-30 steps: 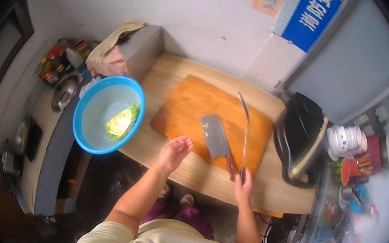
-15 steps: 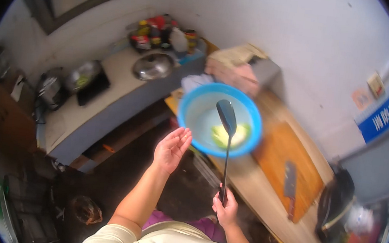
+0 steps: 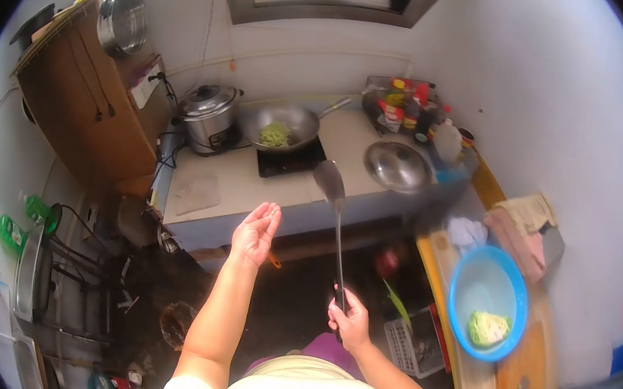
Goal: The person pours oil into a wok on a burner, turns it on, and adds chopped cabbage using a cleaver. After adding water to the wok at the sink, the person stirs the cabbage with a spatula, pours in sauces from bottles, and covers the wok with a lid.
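Observation:
My right hand is closed around the black handle of a long metal spatula, its blade pointing up toward the counter. Raised in front of the counter edge, my left hand has its palm turned up and its fingers close together, slightly curved; nothing shows in it. Beyond the hands, a wok with chopped green vegetable in it rests on a black induction cooker.
Left of the wok stands a rice cooker. A metal lid and bottles are to its right. A blue basin holding cabbage sits on the wooden table at the right. A brown cabinet hangs at the left.
The view has turned left from the cutting board and cleaver to the cooking counter. The spatula has moved along in my right hand, and my left hand stays raised.

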